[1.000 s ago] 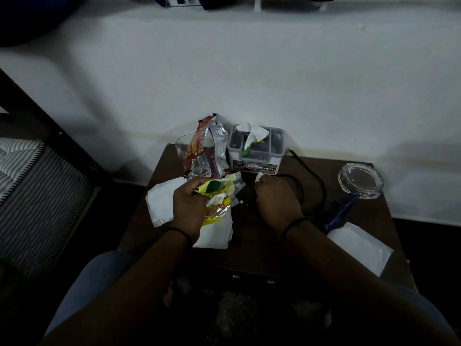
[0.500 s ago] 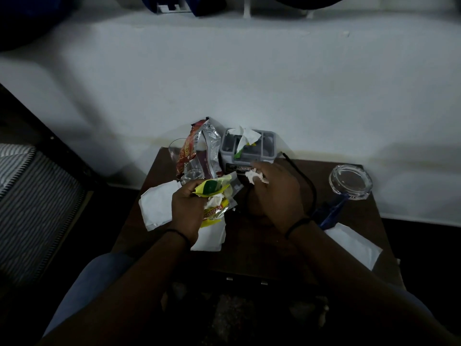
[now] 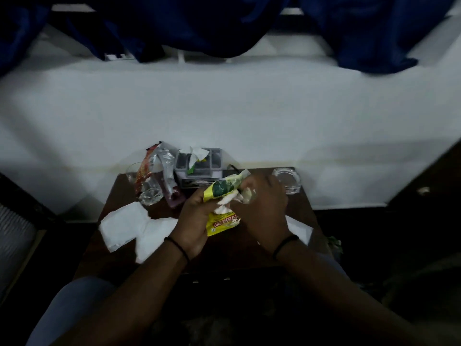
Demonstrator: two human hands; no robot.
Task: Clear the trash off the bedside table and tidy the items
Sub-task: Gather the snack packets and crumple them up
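Yellow wrapper (image 3: 222,222), red print partly legible "VERES", left hand (image 3: 192,221) holding.

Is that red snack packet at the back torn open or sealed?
Open. The red snack packet gapes, showing its silver lining, propped in the drinking glass.

white wall (image 3: 224,116) | blue curtains (image 3: 199,23) | dim, possibly bed (image 3: 15,236) left

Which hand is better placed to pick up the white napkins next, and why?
Left. The left hand is next to the napkins at the table's left, though it grips yellow wrappers. The right hand, pinching crumpled paper, is farther away.
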